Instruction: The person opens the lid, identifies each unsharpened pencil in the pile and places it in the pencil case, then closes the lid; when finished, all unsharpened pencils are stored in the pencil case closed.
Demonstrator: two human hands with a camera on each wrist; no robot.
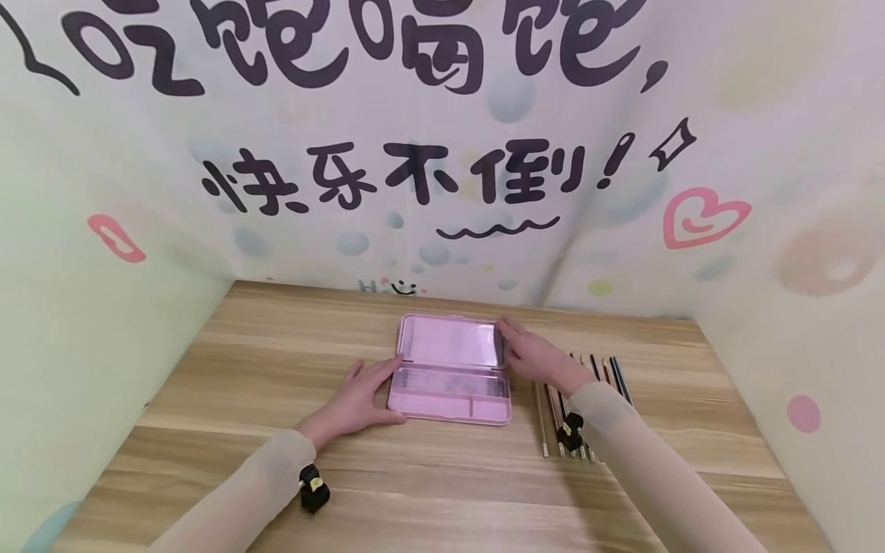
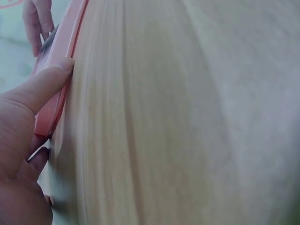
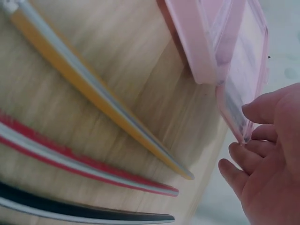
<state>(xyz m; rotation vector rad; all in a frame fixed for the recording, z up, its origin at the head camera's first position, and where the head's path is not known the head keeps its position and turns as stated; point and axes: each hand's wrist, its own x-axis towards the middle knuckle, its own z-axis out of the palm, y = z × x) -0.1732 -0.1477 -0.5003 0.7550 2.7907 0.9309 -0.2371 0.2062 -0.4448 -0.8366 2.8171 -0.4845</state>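
Observation:
A pink pencil case lies on the table, its lid swung back toward the wall. Inside the lower half is a divided tray with a clear cover strip at the back. My left hand grips the left side of the case, thumb at the front corner and fingers farther back; in the left wrist view the thumb presses on the pink edge. At the right edge of the lid, my right hand pinches the rim, with the thumb on the inner face and the fingers behind, as the right wrist view shows.
Several pencils lie side by side right of the case, partly hidden under the right forearm. A yellow pencil is nearest the case, then a red one. A printed wall sheet closes off the table's back edge.

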